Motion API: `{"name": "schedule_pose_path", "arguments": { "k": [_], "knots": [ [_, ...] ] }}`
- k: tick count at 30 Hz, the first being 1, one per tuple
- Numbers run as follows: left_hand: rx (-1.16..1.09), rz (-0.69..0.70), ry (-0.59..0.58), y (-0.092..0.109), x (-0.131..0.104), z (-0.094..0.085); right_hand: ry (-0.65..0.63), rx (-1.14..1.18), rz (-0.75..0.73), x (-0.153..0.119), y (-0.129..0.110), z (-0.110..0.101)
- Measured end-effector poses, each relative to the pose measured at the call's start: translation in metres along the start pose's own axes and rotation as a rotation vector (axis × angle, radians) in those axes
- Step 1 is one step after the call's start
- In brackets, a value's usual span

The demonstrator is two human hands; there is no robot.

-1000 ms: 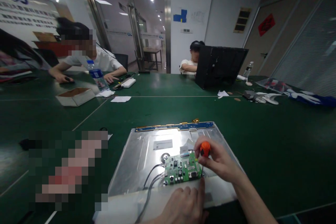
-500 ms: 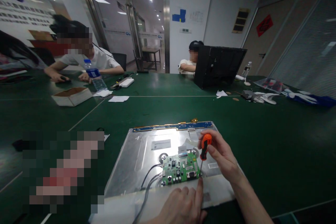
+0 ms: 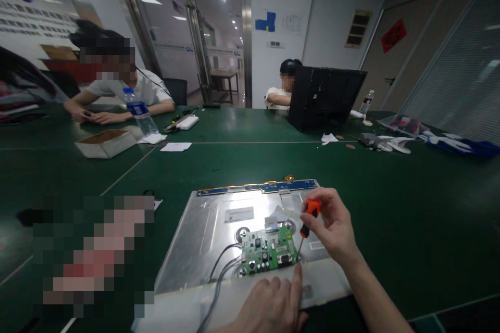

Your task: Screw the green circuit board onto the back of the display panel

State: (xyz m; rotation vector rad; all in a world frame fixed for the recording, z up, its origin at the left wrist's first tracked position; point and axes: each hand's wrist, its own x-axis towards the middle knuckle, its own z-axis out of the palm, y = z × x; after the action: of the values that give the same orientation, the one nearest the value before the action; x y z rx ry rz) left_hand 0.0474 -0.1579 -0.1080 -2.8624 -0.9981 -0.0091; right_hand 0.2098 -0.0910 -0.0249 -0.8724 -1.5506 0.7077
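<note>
My right hand [image 3: 339, 231] grips an orange-and-black screwdriver [image 3: 312, 209] by its handle. The shaft slants down to the lower right corner of a green circuit board [image 3: 269, 251]. Close to that tip, my left hand [image 3: 269, 303] stretches its index finger toward the corner, with the other fingers curled under. Beneath both lies a flat metal-backed display panel [image 3: 207, 229], with a white strip [image 3: 328, 278] along its near side and a blue board [image 3: 258, 188] along its far edge. Dark cables [image 3: 220, 283] run from the green board's left side.
Across the green table [image 3: 234, 164], two people sit; a black monitor-like casing [image 3: 328, 96] stands before one. At left are an open box [image 3: 107, 144], a water bottle [image 3: 141, 114] and papers [image 3: 175, 146]. White gloves [image 3: 394, 144] lie at right. A pixelated patch covers the near left.
The screwdriver handle has tilted further right along with my right hand, while its tip stays at the board's corner. My left hand has hardly moved. The left person's hands have come together.
</note>
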Motion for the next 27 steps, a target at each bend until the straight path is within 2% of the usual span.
{"name": "schedule_pose_path", "arguments": {
  "k": [5,8,11,15,17,22,27],
  "knots": [
    [0.005,0.017,0.027,-0.001,0.0,0.003,-0.45,-0.005,0.093,0.022,-0.027,-0.017],
    [0.002,0.016,0.032,-0.001,0.0,0.003,-0.573,-0.214,0.059,0.029,-0.043,-0.015],
    [-0.006,0.027,-0.007,0.0,0.001,0.0,-0.636,-0.473,0.006,0.034,-0.054,-0.008],
    [-0.009,0.026,-0.051,0.0,0.002,-0.003,-0.652,-0.894,-0.104,0.042,-0.066,-0.002],
    [-0.005,0.021,-0.061,0.0,0.003,-0.002,-0.69,-1.021,-0.132,0.047,-0.072,-0.003],
    [0.001,0.021,-0.017,-0.001,0.002,0.003,-0.848,-1.004,-0.161,0.053,-0.083,-0.013],
    [-0.003,0.018,0.008,-0.001,0.001,0.007,-0.872,-1.003,-0.142,0.053,-0.083,-0.019]
  ]
}}
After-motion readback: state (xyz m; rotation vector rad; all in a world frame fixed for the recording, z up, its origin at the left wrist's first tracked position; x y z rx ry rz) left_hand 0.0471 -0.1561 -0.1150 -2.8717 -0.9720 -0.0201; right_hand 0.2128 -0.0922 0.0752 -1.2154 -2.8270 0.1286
